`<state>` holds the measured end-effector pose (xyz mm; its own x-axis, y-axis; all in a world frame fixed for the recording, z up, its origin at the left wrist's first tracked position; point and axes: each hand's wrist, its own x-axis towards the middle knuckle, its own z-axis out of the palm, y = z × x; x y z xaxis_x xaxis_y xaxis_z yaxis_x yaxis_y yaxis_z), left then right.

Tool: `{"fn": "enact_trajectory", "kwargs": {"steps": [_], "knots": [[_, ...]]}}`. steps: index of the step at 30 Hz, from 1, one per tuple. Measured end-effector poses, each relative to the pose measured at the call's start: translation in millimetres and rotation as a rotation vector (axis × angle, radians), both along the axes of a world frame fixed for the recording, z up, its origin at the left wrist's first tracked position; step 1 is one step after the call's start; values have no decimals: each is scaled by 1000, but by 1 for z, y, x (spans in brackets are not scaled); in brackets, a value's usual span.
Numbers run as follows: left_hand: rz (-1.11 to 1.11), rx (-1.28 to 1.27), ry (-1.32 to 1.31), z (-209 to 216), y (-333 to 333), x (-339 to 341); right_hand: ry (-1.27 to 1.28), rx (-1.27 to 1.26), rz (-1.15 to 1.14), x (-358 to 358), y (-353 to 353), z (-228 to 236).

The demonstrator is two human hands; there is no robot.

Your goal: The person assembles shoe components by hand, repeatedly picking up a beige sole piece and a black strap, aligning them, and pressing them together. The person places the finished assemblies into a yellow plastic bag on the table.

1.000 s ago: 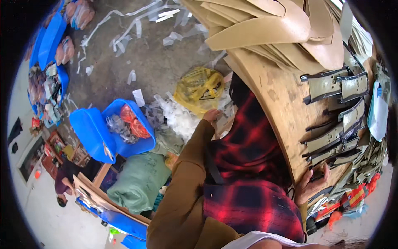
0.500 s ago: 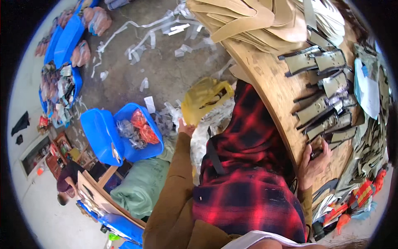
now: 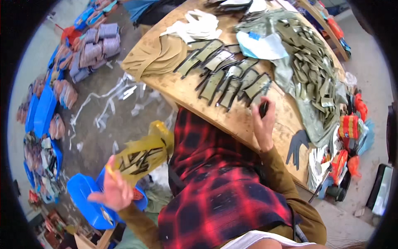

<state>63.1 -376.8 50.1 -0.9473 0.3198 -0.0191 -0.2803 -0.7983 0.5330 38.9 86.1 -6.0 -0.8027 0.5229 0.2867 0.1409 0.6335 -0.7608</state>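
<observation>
Just above the bench top, my right hand [image 3: 265, 126] is closed on a small black object [image 3: 264, 108]; its kind cannot be made out. Close to those fingers lie several olive fabric pieces with black edging [image 3: 226, 76], in overlapping rows. Off the bench to the left, my left hand [image 3: 116, 191] has its thumb and fingers spread. Its raised index finger is at the edge of a translucent yellow plastic bag [image 3: 143, 155], which shows dark marks or strips. A bit of yellow shows around that finger; whether it is the bag is unclear.
Tan curved pieces [image 3: 155, 60] and white pieces [image 3: 199, 27] lie on the wooden bench [image 3: 186, 97]. Beyond is a plastic sheet [image 3: 286, 79] with many olive pieces, and a light blue and white sheet [image 3: 263, 45]. A blue bin [image 3: 87, 199] stands lower left; white scraps litter the floor.
My view has swung toward the bench. The left hand has gone from pinching the bag's edge to spread fingers. My right hand still holds the black object, now lifted nearer the row's end.
</observation>
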Motion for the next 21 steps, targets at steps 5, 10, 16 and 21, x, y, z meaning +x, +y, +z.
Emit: {"fn": "enact_trajectory", "kwargs": {"steps": [5, 10, 16, 21], "knots": [[-187, -44, 284, 144, 46, 18, 13, 157, -141, -57, 56, 25], [-319, -303, 325, 254, 52, 34, -184, 329, -126, -67, 60, 11], [-318, -169, 201, 272, 86, 51, -171, 240, -44, -61, 62, 11], [-336, -17, -23, 197, 138, 34, 192, -485, 296, -20, 64, 82]]}}
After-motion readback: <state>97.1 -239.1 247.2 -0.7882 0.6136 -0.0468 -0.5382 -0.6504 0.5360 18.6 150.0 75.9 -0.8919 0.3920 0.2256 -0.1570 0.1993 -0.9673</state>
